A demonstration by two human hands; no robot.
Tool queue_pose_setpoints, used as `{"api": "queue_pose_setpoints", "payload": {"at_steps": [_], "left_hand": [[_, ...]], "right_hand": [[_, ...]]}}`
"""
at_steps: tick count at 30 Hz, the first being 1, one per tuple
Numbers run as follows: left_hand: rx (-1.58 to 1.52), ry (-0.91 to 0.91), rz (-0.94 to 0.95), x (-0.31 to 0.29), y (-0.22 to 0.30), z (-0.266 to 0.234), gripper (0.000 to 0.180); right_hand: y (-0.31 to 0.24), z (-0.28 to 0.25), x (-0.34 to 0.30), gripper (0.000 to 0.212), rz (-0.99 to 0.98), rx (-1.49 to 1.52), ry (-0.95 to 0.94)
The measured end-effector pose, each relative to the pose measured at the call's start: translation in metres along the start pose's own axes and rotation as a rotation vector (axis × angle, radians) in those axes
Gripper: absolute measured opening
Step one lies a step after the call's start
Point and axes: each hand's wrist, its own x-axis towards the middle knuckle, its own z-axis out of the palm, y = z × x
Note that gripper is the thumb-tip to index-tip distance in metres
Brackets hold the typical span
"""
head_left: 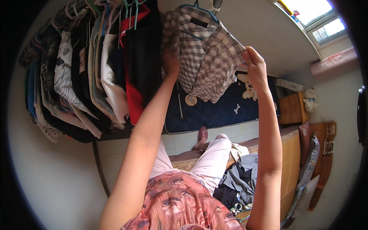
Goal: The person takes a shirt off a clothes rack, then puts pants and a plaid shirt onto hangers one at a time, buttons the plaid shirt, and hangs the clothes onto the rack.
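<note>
A white-and-dark plaid shirt hangs from a blue hanger at the right end of the clothes rail. My right hand pinches the shirt's right edge and draws it out to the side. At the shirt's left side, my left hand is raised beside a blurred part of the fabric. Its fingers are smeared by motion, so their grip does not show. The lower part of the shirt hangs loose between my hands.
Many garments crowd the rail at left, including a red-and-black one. Behind the shirt lies a dark blue mat. Loose clothes lie in a heap beside my leg. A plush toy sits on a wooden cabinet.
</note>
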Motion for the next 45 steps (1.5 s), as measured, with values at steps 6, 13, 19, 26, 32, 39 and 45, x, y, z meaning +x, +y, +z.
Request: {"api": "queue_pose_setpoints", "payload": {"at_steps": [6,13,19,26,32,39,45], "left_hand": [[-0.160,-0.025,0.164,-0.070,0.020,0.012,0.045],[0.015,-0.098,0.500,-0.097,0.033,0.005,0.038],[-0.122,-0.300,0.445,-0.092,0.019,0.019,0.034],[-0.104,-0.062,0.474,-0.101,0.039,0.003,0.021],[-0.447,-0.038,0.228,-0.128,0.089,-0.053,0.018],[-0.164,-0.170,0.202,-0.139,0.108,-0.100,0.018],[-0.192,-0.183,0.175,-0.136,0.091,-0.107,0.020]], "right_hand": [[0.011,-0.008,0.001,0.018,-0.037,-0.027,0.011],[0.011,-0.010,0.000,0.018,-0.063,-0.064,0.007],[0.005,-0.014,0.000,0.017,-0.072,-0.019,0.016],[-0.028,-0.011,-0.015,0.012,-0.264,-0.226,0.346],[-0.040,-0.035,-0.029,0.015,-0.137,0.080,0.276],[-0.059,-0.016,-0.035,0.012,-0.139,-0.089,0.353],[-0.056,0.002,-0.007,0.011,-0.214,-0.323,0.405]]}}
